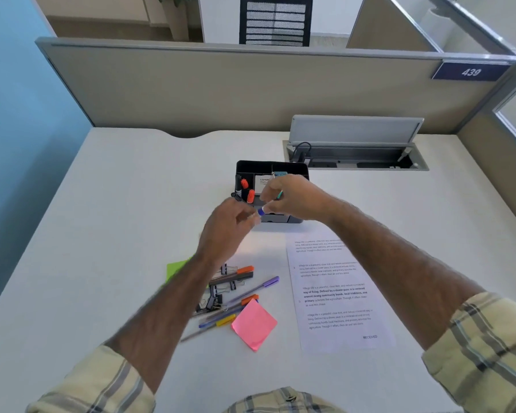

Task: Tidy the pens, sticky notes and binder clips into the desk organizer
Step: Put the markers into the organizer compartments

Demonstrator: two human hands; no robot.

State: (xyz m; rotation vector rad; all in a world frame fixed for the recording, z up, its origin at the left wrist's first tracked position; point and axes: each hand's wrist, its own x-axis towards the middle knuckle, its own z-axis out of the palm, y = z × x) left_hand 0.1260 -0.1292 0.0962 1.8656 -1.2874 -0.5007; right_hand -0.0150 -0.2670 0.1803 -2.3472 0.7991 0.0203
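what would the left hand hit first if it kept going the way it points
Probably the blue-tipped pen sticking out of the right hand, just beyond the left hand; past it stands the organizer. Depth is unclear.

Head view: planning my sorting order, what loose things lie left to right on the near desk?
Green sticky notes → binder clips → pink sticky notes → printed sheet. The pens span the clips and pink notes, so they are left out.
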